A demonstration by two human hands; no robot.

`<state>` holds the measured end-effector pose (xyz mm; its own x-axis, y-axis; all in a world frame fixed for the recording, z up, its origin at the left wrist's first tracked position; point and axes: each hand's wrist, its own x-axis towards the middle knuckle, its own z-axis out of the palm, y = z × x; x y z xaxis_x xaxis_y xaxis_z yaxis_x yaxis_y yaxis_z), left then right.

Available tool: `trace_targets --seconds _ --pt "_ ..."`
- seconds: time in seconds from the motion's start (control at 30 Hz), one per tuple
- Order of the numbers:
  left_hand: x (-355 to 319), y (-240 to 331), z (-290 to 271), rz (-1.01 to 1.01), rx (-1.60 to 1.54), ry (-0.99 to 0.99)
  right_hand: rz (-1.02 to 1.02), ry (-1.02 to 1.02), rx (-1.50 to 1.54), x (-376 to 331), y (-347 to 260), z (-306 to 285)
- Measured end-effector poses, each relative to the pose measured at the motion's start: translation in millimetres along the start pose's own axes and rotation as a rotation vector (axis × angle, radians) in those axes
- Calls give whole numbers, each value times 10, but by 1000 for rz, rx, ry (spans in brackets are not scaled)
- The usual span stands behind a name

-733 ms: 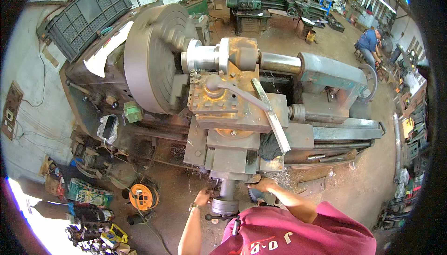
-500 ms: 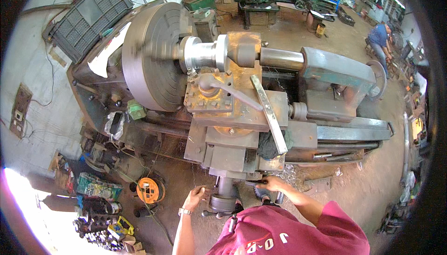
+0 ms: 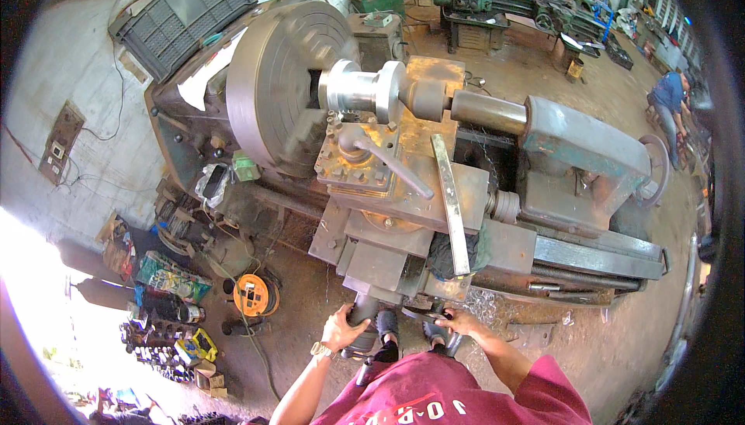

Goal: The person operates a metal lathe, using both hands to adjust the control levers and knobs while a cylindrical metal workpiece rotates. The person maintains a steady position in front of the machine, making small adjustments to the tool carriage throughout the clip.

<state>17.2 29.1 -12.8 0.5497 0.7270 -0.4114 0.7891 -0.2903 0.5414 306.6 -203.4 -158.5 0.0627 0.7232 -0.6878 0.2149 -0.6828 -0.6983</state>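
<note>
My left hand is curled against the grey cylindrical crank hub at the front of a large lathe's cross slide. My right hand grips the rim of a small dark handwheel, to the right of the hub. Above them, the tool post with its long clamping lever sits close below a shiny flanged metal workpiece. That workpiece stands between the big round chuck, blurred as if spinning, and the tailstock.
A flat metal bar lies slanting across the carriage beside a dark cloth. Metal shavings litter the floor at right. An orange cable reel stands at left. Another person crouches at far right.
My left hand has moved right onto the crank hub. My right hand stays at the handwheel. The view has shifted, so the lathe appears farther right. The chuck's blurred face looks different.
</note>
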Motion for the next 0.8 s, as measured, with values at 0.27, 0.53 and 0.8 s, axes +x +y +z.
trace_targets --seconds 0.27,0.53,0.8 --pt "-31 99 -15 -53 25 55 31 133 -77 50 33 123" --pt "-30 114 -41 -75 19 36 165 132 12 0 -139 104" --pt "-35 78 -14 -75 -2 51 239 150 -37 41 -133 128"
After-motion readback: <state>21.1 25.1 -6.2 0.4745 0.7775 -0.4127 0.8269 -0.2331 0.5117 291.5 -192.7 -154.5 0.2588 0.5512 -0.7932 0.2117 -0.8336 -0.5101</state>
